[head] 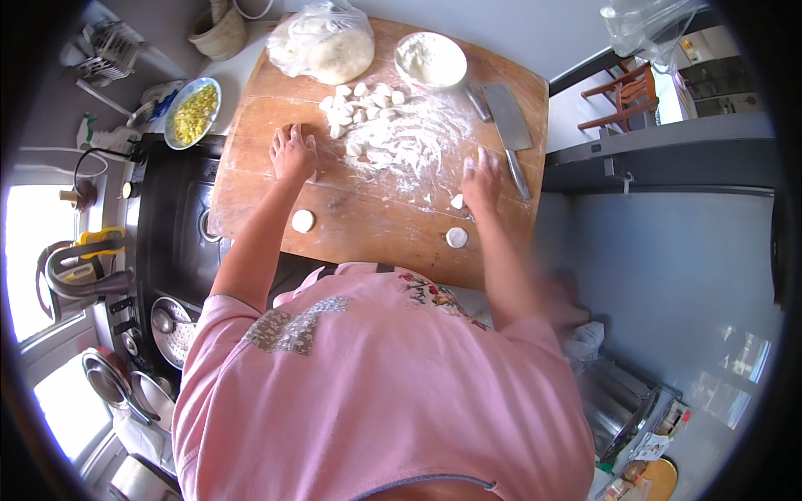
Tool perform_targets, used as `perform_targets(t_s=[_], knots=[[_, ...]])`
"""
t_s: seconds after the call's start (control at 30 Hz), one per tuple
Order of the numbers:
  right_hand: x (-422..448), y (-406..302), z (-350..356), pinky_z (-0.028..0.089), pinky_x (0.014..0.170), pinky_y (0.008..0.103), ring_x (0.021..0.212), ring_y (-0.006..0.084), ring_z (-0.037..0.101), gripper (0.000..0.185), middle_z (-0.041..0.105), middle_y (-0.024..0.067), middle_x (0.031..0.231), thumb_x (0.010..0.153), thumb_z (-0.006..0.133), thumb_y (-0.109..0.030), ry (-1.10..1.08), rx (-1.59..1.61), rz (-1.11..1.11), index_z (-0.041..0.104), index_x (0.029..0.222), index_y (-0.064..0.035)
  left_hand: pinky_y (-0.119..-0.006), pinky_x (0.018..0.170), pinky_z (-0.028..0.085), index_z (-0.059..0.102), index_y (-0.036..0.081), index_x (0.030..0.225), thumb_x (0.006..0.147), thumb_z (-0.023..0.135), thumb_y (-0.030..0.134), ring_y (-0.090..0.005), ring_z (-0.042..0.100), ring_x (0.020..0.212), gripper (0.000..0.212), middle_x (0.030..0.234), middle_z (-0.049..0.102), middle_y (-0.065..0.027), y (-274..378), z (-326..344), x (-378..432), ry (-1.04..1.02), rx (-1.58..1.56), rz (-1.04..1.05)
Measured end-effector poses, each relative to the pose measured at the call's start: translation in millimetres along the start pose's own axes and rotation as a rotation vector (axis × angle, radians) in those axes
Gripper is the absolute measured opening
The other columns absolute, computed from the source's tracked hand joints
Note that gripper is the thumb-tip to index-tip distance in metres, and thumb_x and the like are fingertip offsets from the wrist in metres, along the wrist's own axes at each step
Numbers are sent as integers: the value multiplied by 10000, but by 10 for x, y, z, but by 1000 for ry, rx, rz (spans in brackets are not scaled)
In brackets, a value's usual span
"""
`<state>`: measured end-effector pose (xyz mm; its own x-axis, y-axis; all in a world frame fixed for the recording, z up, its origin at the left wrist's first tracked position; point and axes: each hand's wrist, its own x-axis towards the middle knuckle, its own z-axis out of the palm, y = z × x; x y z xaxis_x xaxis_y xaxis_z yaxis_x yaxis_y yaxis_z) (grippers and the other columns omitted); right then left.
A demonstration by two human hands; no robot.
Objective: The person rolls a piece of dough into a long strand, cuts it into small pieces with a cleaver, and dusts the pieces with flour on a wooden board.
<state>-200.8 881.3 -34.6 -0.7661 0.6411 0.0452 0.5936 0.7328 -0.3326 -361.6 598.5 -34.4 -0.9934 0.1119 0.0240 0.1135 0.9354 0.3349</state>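
Observation:
My left hand [293, 153] rests palm down on the left part of the floured wooden board [376, 235], a bit of pale dough showing by its wrist. What lies under the palm is hidden. On the right, my right hand [482, 181] is also palm down, fingers slightly apart, beside a small dough piece [458, 201]. One flattened dough round [303, 221] lies below my left hand, another [457, 237] below my right. Several cut dough pieces [359, 115] are heaped beyond the hands, next to scattered flour [407, 147].
A cleaver [509, 119] lies right of my right hand. At the board's far side are a bowl of flour [431, 61] and a plastic bag of dough [326, 50]. A dish of chopped filling [193, 113] stands left, by the black stove [178, 188].

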Motion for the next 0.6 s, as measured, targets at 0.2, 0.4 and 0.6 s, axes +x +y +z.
perform_targets(t_s=[0.2,0.4,0.6], knots=[[-185,42,124,178,972,488,1202,287,260,520,330,130,1264,745,496,-268,79,-205,-154,379,1209,-63,-436,991,160,414,55,1167,826,395,254,-302,251,1208,395,1259,341,-134,-57,267,-155,180,30,105],[-195,-62,33,177,965,508,1200,317,253,536,344,119,1255,726,511,-284,9,-212,-241,393,1193,-51,-447,978,173,435,37,1131,821,396,249,-303,286,1178,378,1220,375,-142,4,220,-166,228,54,99],[-111,-36,94,174,970,498,1197,311,261,474,356,130,1247,760,463,-308,97,-142,-270,437,1157,-49,-443,987,162,409,52,1166,824,395,273,-296,267,1194,407,1245,359,-131,51,227,-135,216,13,86]])
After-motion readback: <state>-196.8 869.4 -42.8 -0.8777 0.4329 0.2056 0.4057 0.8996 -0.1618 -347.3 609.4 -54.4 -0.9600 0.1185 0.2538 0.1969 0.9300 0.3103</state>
